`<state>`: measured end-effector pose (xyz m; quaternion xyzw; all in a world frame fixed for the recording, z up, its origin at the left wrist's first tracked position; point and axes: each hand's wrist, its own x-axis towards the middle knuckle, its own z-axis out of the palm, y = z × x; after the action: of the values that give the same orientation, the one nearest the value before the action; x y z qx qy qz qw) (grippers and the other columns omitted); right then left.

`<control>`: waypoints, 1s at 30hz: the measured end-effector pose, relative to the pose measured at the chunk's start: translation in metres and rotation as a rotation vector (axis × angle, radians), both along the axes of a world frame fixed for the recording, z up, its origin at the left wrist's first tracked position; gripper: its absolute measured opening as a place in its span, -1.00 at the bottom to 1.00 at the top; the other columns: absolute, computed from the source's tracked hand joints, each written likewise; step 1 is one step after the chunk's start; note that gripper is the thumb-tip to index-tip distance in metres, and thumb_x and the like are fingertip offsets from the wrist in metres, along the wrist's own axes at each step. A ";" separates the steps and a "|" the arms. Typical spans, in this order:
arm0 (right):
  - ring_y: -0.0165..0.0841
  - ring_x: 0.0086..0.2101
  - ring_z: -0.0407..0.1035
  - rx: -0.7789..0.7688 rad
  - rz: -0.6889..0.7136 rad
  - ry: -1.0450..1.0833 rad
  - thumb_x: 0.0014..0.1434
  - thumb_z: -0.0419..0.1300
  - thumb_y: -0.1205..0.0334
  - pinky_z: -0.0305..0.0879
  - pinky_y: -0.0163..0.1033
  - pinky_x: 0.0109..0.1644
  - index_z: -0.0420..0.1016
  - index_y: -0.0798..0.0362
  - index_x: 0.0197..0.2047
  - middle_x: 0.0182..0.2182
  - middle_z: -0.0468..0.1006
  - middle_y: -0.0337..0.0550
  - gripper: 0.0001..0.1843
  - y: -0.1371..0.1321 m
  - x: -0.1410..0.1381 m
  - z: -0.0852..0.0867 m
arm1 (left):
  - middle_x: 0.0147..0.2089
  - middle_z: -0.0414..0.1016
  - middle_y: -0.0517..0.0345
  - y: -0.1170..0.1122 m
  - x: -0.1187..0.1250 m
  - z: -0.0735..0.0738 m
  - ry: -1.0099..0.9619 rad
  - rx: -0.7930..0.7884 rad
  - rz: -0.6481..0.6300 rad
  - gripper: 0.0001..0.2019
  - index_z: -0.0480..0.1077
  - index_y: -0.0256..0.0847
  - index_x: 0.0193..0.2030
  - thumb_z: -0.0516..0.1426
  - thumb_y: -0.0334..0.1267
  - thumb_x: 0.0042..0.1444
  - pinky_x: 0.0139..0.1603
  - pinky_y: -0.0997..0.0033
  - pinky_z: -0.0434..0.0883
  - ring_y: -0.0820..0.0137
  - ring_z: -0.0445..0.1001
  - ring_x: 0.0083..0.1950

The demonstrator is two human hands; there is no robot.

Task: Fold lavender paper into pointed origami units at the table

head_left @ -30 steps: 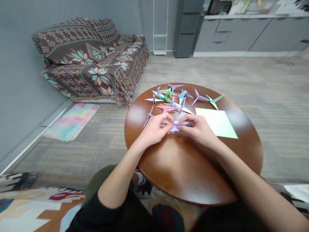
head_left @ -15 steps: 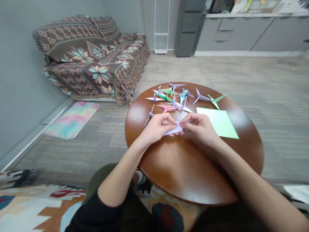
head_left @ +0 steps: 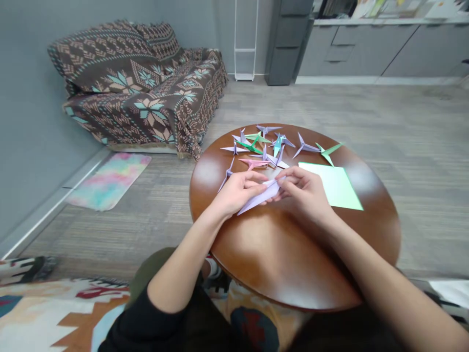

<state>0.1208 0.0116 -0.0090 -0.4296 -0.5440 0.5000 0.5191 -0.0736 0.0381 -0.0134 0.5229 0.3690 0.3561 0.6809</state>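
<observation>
A long, pointed fold of lilac paper point(head_left: 258, 197) lies slanted over the round brown table point(head_left: 293, 264), its tip toward me at the lower left. My left hand point(head_left: 237, 191) pinches its left side and my right hand point(head_left: 306, 193) pinches its upper right end. Both hands have their fingers closed on the paper. Just behind them lie several folded paper shapes point(head_left: 269, 144) in lilac, green, pink and teal.
A light green paper sheet point(head_left: 339, 188) lies flat to the right of my right hand. A sofa under a patterned brown throw point(head_left: 139, 93) stands at the back left, a pastel mat point(head_left: 110, 181) on the floor beside it. Grey cabinets point(head_left: 366, 49) line the far wall.
The lilac paper has gone from a short flat piece between my hands to a long slanted point. Both hands lifted slightly and shifted a little away from me.
</observation>
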 end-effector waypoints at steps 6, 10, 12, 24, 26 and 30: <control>-0.33 -0.54 0.55 0.040 -0.053 -0.047 0.17 0.41 -0.07 0.55 -0.23 -0.38 0.49 0.01 -0.11 -0.55 0.62 -0.28 -0.61 0.000 -0.003 -0.004 | -0.34 0.71 -0.05 0.000 0.004 -0.006 -0.004 -0.024 0.050 -0.70 0.58 -0.36 -0.24 0.44 -0.16 0.02 -0.25 0.42 0.47 0.34 0.64 -0.36; -0.33 -0.53 0.56 -0.045 -0.014 0.022 0.01 0.53 -0.07 0.53 -0.25 -0.40 0.53 0.04 -0.13 -0.54 0.63 -0.27 -0.51 0.003 -0.002 -0.004 | -0.37 0.70 -0.03 -0.003 0.006 -0.005 -0.036 -0.030 0.057 -0.67 0.58 -0.36 -0.24 0.45 -0.13 0.00 -0.28 0.44 0.45 0.34 0.63 -0.38; -0.34 -0.51 0.56 -0.086 0.009 0.042 -0.01 0.54 -0.07 0.51 -0.28 -0.41 0.56 0.06 -0.24 -0.51 0.65 -0.21 -0.55 0.004 -0.001 -0.005 | -0.35 0.70 -0.04 -0.003 0.006 -0.004 -0.049 -0.036 0.058 -0.67 0.59 -0.36 -0.24 0.45 -0.14 -0.02 -0.28 0.43 0.45 0.34 0.63 -0.37; -0.39 -0.51 0.47 -0.043 0.021 -0.027 0.12 0.43 -0.03 0.49 -0.25 -0.38 0.60 0.08 -0.36 -0.47 0.64 -0.17 -0.68 0.005 -0.002 -0.007 | -0.38 0.69 0.03 -0.005 0.011 -0.004 -0.053 -0.058 0.116 -0.64 0.60 -0.34 -0.29 0.51 -0.15 -0.17 -0.36 0.48 0.38 0.41 0.56 -0.44; -0.39 -0.52 0.46 -0.030 0.002 -0.036 0.13 0.41 -0.04 0.49 -0.25 -0.38 0.57 0.07 -0.40 -0.50 0.60 -0.20 -0.66 0.004 -0.003 -0.006 | -0.36 0.70 0.02 -0.005 0.011 -0.005 -0.038 -0.057 0.136 -0.65 0.60 -0.33 -0.29 0.51 -0.18 -0.18 -0.36 0.48 0.38 0.39 0.57 -0.43; -0.38 -0.53 0.46 -0.027 -0.039 -0.021 0.16 0.38 -0.14 0.49 -0.24 -0.41 0.55 0.04 -0.41 -0.54 0.54 -0.23 -0.60 0.005 -0.003 -0.008 | -0.37 0.70 0.04 -0.004 0.012 -0.004 -0.022 -0.059 0.154 -0.68 0.61 -0.33 -0.30 0.50 -0.23 -0.19 -0.36 0.48 0.37 0.42 0.55 -0.43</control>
<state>0.1179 0.0164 -0.0174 -0.4522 -0.5341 0.4925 0.5174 -0.0621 0.0339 -0.0176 0.4686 0.4109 0.4024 0.6706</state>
